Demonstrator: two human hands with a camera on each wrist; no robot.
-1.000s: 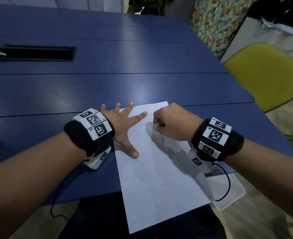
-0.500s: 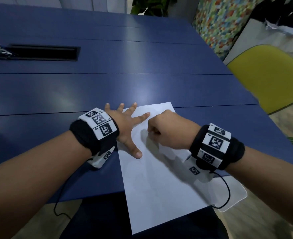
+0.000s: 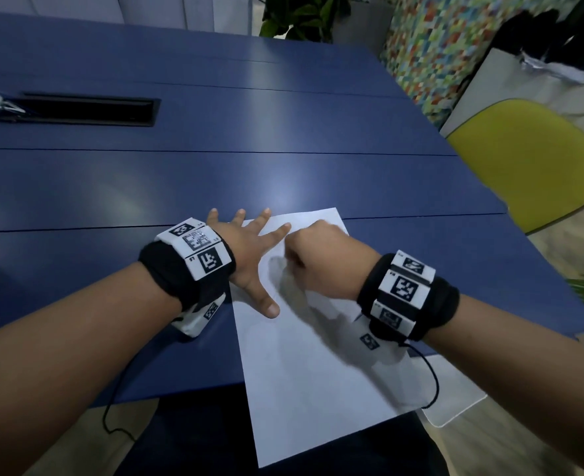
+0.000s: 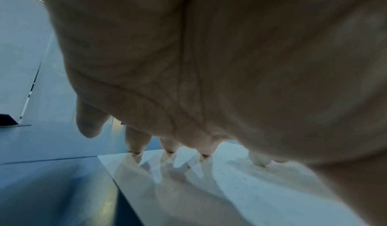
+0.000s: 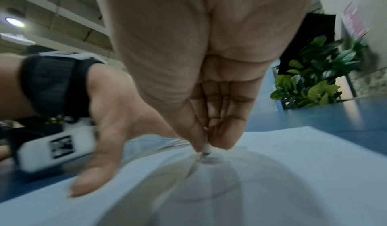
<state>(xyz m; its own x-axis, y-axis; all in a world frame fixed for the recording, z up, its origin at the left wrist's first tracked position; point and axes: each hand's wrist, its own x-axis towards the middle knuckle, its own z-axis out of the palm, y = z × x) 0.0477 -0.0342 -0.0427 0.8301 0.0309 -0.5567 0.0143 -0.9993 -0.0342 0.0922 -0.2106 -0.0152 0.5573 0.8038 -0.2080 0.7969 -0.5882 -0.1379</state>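
Note:
A white sheet of paper [image 3: 311, 372] lies on the blue table [image 3: 283, 180], with its near end hanging over the table's front edge. My left hand [image 3: 249, 255] lies flat with fingers spread on the paper's upper left part; in the left wrist view its fingertips [image 4: 134, 145] press down on the paper [image 4: 251, 196]. My right hand [image 3: 318, 259] is curled just to the right of it. In the right wrist view the right hand [image 5: 206, 145] pinches a small white piece [image 5: 206, 149] whose dark tip touches the paper [image 5: 293, 171]. What the piece is cannot be told.
A black cable slot [image 3: 78, 109] is set in the table at the far left. A yellow chair [image 3: 531, 159] stands to the right, and a plant [image 3: 304, 15] beyond the far edge. A clear plastic sheet [image 3: 455, 403] sticks out under the paper's right side.
My right hand has slid left across the paper, closer to the left hand's index finger. The left hand has stayed flat in the same spot on the paper.

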